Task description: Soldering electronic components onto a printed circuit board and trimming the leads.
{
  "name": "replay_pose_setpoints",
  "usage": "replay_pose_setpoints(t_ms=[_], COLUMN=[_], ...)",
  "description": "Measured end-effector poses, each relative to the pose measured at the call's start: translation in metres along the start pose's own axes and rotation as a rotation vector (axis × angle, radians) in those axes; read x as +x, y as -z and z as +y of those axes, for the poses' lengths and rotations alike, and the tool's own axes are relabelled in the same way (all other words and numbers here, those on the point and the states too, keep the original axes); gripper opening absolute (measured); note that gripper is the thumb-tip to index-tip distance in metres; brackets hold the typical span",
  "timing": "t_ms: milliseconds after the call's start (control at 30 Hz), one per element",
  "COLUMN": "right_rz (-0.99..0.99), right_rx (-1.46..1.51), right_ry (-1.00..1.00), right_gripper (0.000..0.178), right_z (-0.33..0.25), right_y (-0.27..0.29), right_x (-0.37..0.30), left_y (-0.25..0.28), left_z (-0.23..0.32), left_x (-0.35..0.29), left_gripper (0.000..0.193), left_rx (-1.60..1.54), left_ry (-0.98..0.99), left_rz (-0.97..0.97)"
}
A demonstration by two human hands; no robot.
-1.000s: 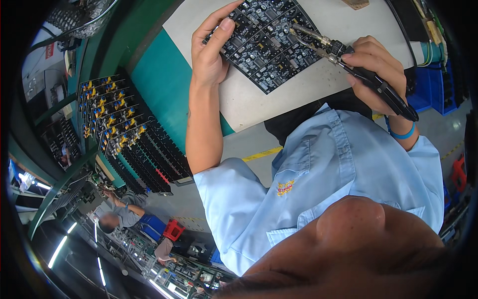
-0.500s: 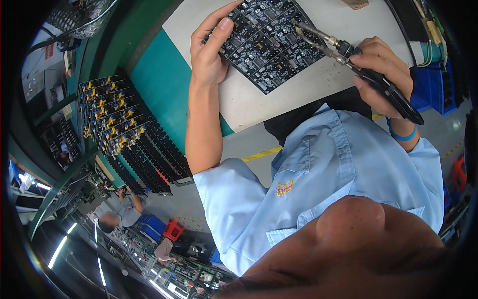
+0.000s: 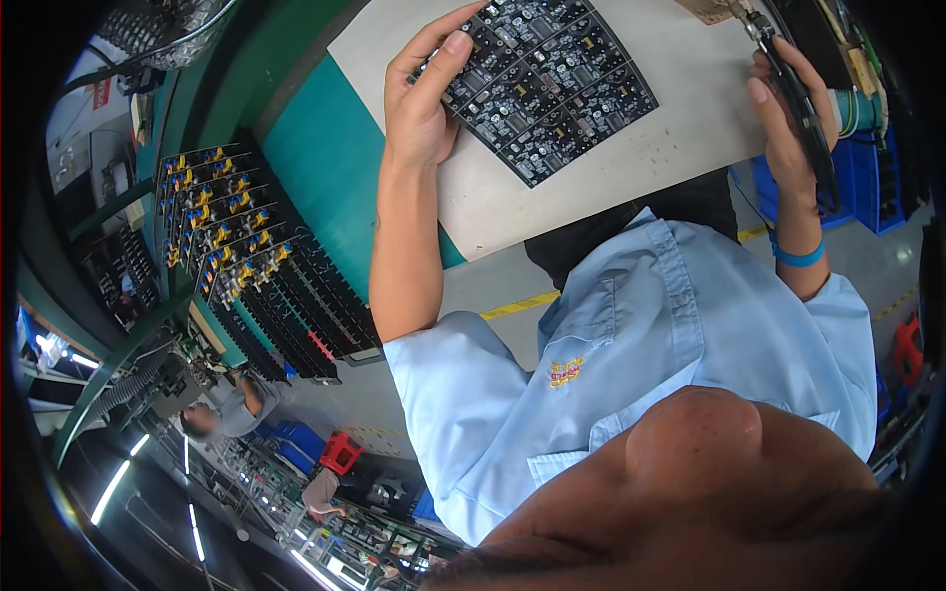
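My left hand grips the left edge of a black printed circuit board panel, thumb on top. The panel is divided into several repeated sections crowded with small components, and it is tilted above the pale work mat. Over at the right, my right hand is closed around black-handled soldering tweezers. Their metal end points to the far edge, near a brown block, well apart from the panel. The tips are partly cut off by the dark rim of the view.
On the left, a black slotted rack holds upright boards with yellow and blue parts. A green mat lies beside the pale one. Blue bins stand at right. Another person works in the lower-left background.
My right hand has carried the soldering tweezers from over the panel to the far right, beside the brown block. My left hand and the panel have shifted slightly right.
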State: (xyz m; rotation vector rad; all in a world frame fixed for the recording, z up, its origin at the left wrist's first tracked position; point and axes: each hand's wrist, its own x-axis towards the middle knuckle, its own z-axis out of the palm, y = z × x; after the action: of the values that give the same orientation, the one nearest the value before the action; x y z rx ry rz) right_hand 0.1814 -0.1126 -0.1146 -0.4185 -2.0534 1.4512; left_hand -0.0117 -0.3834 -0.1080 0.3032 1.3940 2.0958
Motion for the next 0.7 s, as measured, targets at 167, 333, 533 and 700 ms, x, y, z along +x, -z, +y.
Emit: replay_pose_setpoints(t_ms=[167, 333, 533, 700], right_rz=[-0.217, -0.345, -0.350, -0.361], right_rx=[0.081, 0.095, 0.102, 0.102], right_ry=[0.350, 0.445, 0.437, 0.451], right_gripper=[0.042, 0.042, 0.042, 0.043], right_z=[-0.006, -0.001, 0.004, 0.005], right_y=[-0.012, -0.020, -0.020, -0.020], right_x=[0.005, 0.007, 0.005, 0.005], left_y=[0.000, -0.002, 0.001, 0.001], left_z=[-0.001, 0.000, 0.000, 0.000], left_x=[0.000, 0.000, -0.001, -0.001], left_gripper=[0.042, 0.045, 0.049, 0.054], left_rx=[0.000, 0.016, -0.002, 0.005], left_ry=[0.017, 0.029, 0.017, 0.010], left_rz=[0.046, 0.053, 0.023, 0.016])
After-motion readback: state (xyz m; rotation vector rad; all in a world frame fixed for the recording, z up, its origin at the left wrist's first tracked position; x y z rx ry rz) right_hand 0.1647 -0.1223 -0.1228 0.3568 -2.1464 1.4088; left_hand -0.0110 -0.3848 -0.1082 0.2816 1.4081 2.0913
